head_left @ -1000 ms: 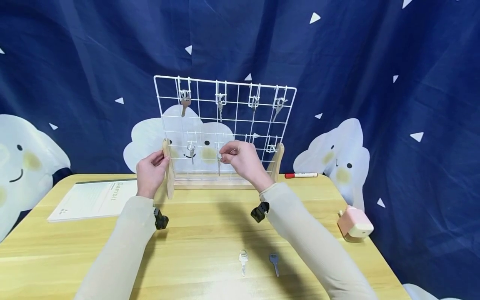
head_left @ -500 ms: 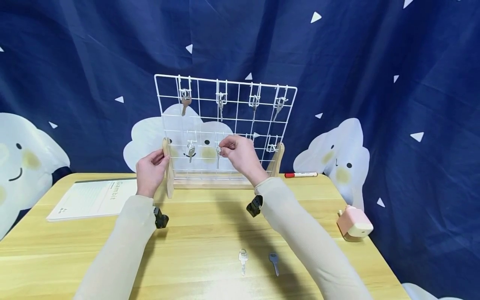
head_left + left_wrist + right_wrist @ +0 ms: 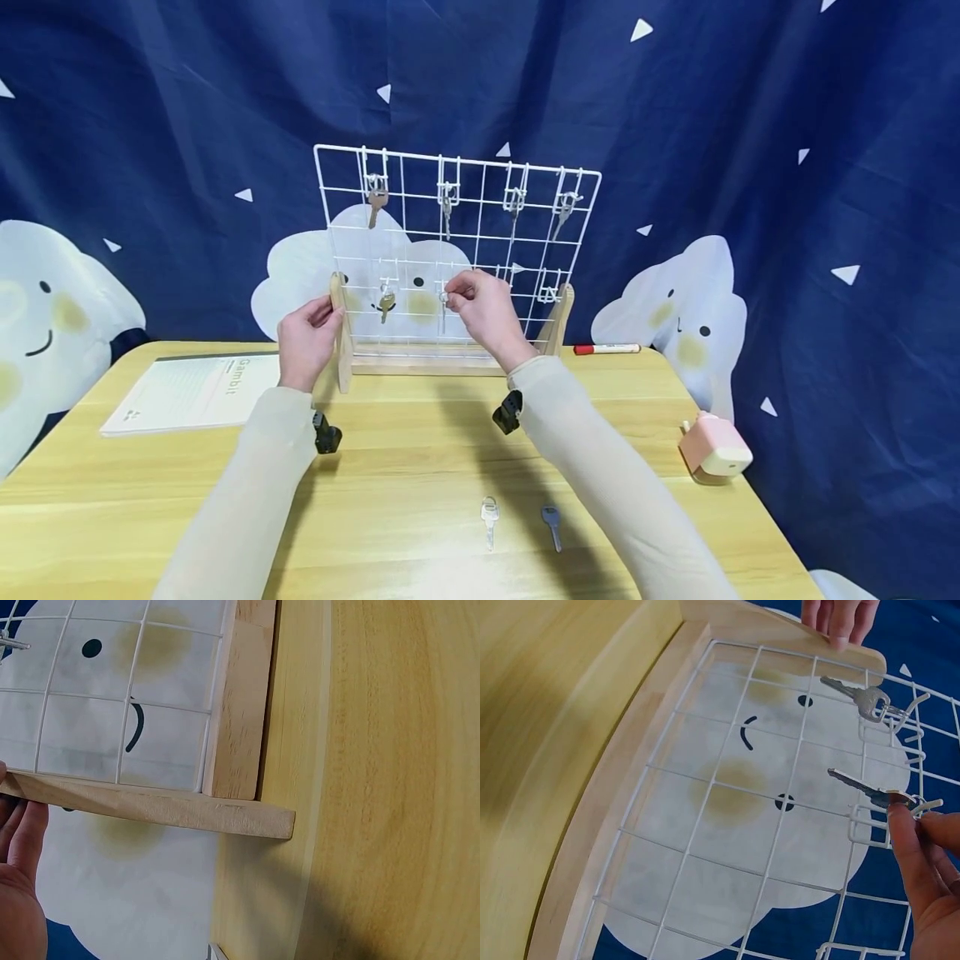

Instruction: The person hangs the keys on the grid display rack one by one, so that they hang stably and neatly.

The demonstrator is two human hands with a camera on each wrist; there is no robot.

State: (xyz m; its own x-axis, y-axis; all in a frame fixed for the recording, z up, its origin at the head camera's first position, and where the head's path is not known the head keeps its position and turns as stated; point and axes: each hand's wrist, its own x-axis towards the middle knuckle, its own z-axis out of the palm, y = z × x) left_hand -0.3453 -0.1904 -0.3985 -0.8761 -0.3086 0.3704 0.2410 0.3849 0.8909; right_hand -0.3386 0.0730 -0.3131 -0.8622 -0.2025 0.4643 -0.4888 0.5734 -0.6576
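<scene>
A white wire grid rack [image 3: 480, 200] stands in a wooden base. My left hand [image 3: 306, 342] holds the left wooden upright [image 3: 150, 806], thumb and fingers on either side of it. With thumb and fingertips, my right hand [image 3: 491, 317] pinches a key [image 3: 870, 791] by its head and ring at a lower-row hook [image 3: 930, 806]. Whether the ring is over the hook's tip cannot be told. Beside it, another key [image 3: 862, 697] hangs by its ring from the neighbouring hook. Several keys hang along the top row, among them a brown one [image 3: 377, 204].
Two keys lie on the wooden table: a silver key [image 3: 490, 521] with a ring and a darker key [image 3: 552, 527]. A notebook [image 3: 191, 392] lies at left. A red-capped marker [image 3: 607, 349] and a pink-and-white charger [image 3: 715, 450] are at right. A blue curtain hangs behind.
My right hand has lifted the key slightly toward the hook. The neighbouring hanging key has turned a little. My left hand keeps its hold, and the head view has shifted slightly.
</scene>
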